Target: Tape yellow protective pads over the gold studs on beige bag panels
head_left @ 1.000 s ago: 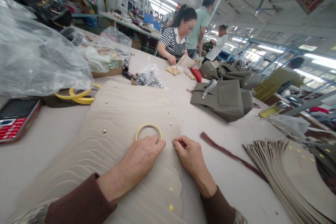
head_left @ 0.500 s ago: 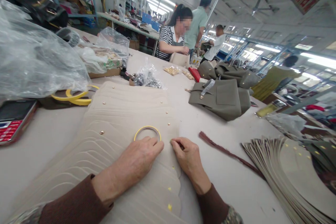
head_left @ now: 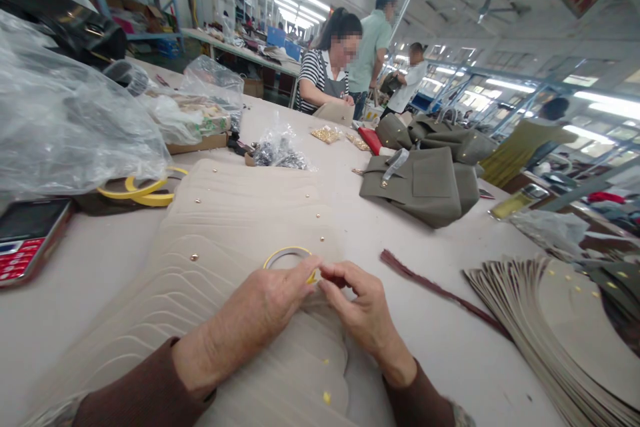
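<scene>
A fanned stack of beige leather panels [head_left: 220,260] with small gold studs covers the table in front of me. A thin yellow tape ring [head_left: 286,255] is tilted up off the stack. My left hand [head_left: 267,303] grips the ring's near edge with closed fingers. My right hand [head_left: 357,307] pinches at the same edge, fingertips touching the left hand's.
A red phone [head_left: 25,237] lies at the left, with yellow tape rolls [head_left: 143,188] and clear plastic bags [head_left: 65,120] behind it. Olive bags [head_left: 425,180] stand at the right centre. A fan of grey-beige pieces [head_left: 555,320] lies at the right. Other people work at the far end.
The tape ring lay flat on the panels before; now its near edge is lifted. Both hands have come together and closed on it.
</scene>
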`<state>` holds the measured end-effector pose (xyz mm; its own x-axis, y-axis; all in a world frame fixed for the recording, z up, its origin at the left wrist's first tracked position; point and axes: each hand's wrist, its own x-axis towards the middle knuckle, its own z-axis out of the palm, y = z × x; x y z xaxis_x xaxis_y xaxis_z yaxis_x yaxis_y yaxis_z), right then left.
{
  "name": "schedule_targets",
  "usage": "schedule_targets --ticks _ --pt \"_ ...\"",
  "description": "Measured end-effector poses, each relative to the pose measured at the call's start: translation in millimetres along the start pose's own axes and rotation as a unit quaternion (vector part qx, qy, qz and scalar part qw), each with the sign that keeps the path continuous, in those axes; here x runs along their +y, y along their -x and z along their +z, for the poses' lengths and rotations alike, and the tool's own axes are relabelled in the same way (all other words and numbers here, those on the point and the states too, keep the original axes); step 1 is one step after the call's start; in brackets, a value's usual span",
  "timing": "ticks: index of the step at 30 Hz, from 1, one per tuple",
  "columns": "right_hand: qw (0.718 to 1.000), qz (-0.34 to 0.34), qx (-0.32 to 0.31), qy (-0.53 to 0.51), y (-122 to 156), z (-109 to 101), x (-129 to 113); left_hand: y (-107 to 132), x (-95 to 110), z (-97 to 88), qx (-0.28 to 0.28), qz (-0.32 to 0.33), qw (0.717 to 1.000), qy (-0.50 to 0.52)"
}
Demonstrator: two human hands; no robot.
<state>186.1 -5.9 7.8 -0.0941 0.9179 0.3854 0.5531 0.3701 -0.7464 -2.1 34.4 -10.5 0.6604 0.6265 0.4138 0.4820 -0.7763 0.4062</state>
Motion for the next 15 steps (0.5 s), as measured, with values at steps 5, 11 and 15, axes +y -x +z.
schedule_targets --ticks 5,11,15 --pt "0.995 -0.082 0.002 0.052 0.1 7.4 -1.9 0.0 3.7 -0.9 -0.037 -0.022 0.999 0.014" --pt "0.980 -0.139 0.066 0.122 3.8 13.4 3.1 -1.6 4.9 -2.8 -0.063 -0.047 0.996 0.031" --pt "0.995 -0.027 0.068 0.075 2.9 16.2 -5.4 -5.6 7.1 -5.0 -0.054 -0.046 0.997 0.017"
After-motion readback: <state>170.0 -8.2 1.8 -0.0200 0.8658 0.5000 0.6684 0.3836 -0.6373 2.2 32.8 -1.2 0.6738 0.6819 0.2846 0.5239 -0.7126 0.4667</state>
